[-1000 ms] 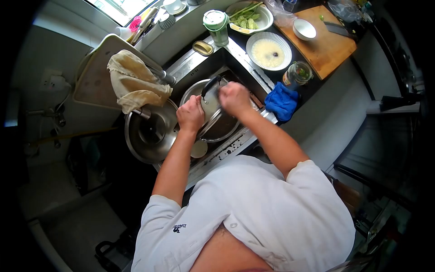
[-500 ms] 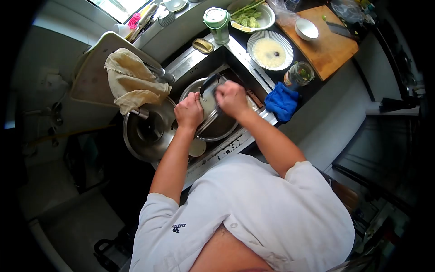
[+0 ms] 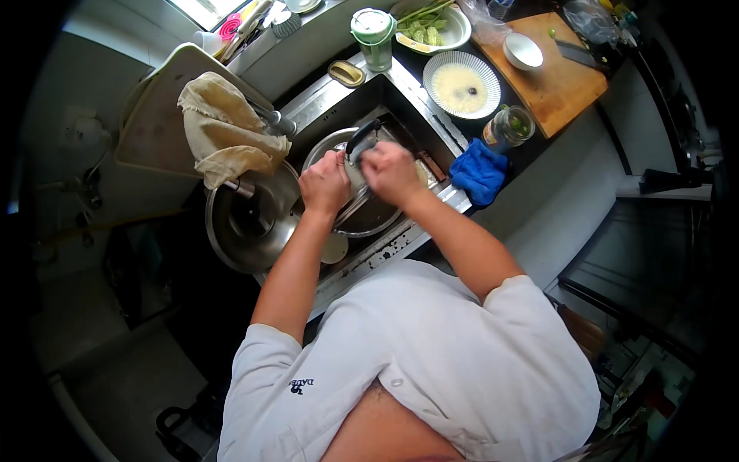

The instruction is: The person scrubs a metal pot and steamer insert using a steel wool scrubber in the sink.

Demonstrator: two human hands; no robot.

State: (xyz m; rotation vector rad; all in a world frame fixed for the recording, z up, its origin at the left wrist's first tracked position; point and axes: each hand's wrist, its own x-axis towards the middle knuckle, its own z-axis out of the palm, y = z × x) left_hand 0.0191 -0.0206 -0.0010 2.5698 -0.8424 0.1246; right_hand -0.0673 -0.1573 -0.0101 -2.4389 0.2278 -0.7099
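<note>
Over the sink (image 3: 427, 127), my left hand (image 3: 325, 183) is closed on the edge of a tilted pot lid (image 3: 356, 182) with a black arched handle (image 3: 364, 137). Against the lid's face, beside that handle, is my right hand (image 3: 389, 173). Its fingers are curled and blurred, and a greyish thing shows at them that I cannot make out. Beneath the lid lies a round metal basin (image 3: 377, 223), partly hidden by the lid and my hands. A larger steel bowl (image 3: 223, 231) stands to the left, under a beige cloth (image 3: 223, 127) draped over the faucet.
Along the sink's right edge hangs a blue cloth (image 3: 479, 174), near a glass jar (image 3: 508, 129). A ribbed plate (image 3: 460, 85), a green-lidded cup (image 3: 373, 38) and a cutting board (image 3: 566, 96) with a white bowl (image 3: 523, 51) and a knife (image 3: 579, 54) are farther back.
My right hand has moved slightly left and down across the lid, still blurred. My left hand keeps its hold on the lid, and the view has shifted a little.
</note>
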